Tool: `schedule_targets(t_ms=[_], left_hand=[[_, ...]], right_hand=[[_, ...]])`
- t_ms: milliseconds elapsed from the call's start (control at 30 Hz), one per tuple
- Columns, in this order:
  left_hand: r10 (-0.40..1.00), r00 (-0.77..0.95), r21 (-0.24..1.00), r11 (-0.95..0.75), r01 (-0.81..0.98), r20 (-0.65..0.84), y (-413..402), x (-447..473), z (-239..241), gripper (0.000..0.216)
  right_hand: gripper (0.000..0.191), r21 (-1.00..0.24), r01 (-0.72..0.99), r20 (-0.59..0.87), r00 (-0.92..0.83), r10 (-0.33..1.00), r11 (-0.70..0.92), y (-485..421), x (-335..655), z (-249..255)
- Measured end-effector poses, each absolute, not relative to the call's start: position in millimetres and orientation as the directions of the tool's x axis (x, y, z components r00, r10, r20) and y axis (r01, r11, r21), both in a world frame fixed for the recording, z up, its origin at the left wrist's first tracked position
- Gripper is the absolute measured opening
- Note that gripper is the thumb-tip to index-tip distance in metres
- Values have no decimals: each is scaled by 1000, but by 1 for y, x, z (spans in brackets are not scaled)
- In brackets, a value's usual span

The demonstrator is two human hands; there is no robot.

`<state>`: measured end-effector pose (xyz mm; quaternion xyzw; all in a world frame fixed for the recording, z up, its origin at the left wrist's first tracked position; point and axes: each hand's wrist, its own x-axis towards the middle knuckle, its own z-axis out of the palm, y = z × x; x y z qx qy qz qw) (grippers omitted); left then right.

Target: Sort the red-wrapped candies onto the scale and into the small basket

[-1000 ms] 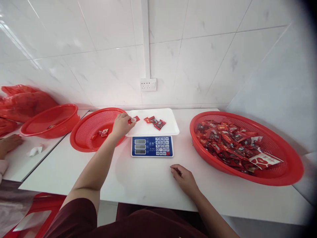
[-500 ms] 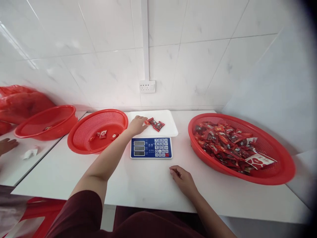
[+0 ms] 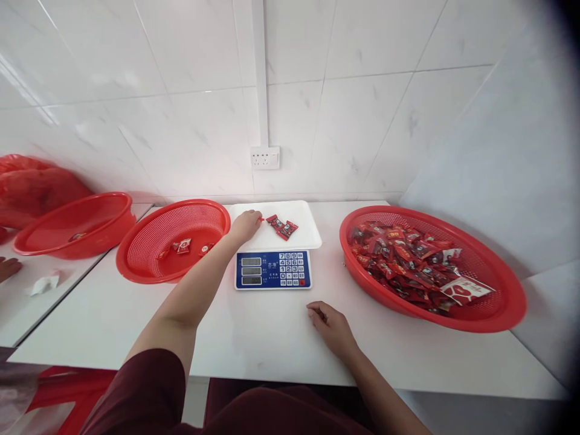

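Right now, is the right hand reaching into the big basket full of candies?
No, the right hand rests on the white table in front of the scale, apart from the basket.

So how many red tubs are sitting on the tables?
3: a solid basin on the far-left table, a nearly empty mesh basket left of the scale, a candy-filled mesh basket at right. More may be hidden.

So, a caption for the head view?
Left hand touches red candy on scale tray; curled right hand rests on table.
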<state>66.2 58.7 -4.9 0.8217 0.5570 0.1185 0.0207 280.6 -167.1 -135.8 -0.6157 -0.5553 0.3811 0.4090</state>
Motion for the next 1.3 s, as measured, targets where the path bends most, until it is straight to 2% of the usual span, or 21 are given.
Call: schedule_targets(t_ms=[233, 367, 433, 500, 600, 700, 800, 967, 1067, 1167, 1200, 1233, 1300], left_hand=[[912, 94, 186, -181, 966, 400, 21, -6, 25, 33], [907, 7, 150, -77, 986, 420, 6, -39, 23, 34], [922, 73, 122, -129, 984, 381, 7, -33, 15, 36], [920, 232, 108, -278, 955, 317, 14, -12, 6, 36], [843, 485, 70, -512, 856, 231, 31, 36, -4, 42], [797, 589, 27, -597, 802, 136, 50, 78, -8, 53], [799, 597, 28, -600, 800, 70, 66, 100, -9, 44], [810, 575, 67, -584, 809, 112, 73, 95, -10, 31], [835, 530, 120, -546, 829, 146, 68, 82, -11, 31], [876, 449, 200, -479, 855, 177, 60, 73, -12, 27], [888, 421, 233, -456, 859, 186, 57, 71, -13, 26], [898, 395, 267, -435, 860, 192, 53, 69, -13, 25], [914, 354, 334, -402, 852, 197, 44, 65, -13, 23]], right_hand=[[13, -925, 375, -49, 63, 997, -69, -171, 281, -126], [15, -924, 378, -37, 53, 998, -54, -169, 282, -129], [17, -923, 381, -28, 59, 998, -49, -167, 282, -132], [20, -922, 385, -20, 73, 997, -46, -166, 282, -134], [24, -919, 393, -8, 88, 996, -42, -165, 281, -136], [25, -915, 402, 2, 94, 996, -36, -166, 280, -139], [27, -912, 409, 11, 95, 995, -29, -168, 280, -143], [27, -916, 402, 24, 71, 997, -6, -166, 277, -136], [26, -909, 414, 76, 45, 996, 50, -145, 279, -112], [24, -878, 454, 188, 34, 982, 152, -102, 281, -76], [23, -857, 477, 239, 33, 970, 195, -84, 281, -63], [24, -788, 559, 324, 19, 946, 258, -66, 280, -52], [29, -609, 718, 393, -97, 915, 337, -32, 277, -37]])
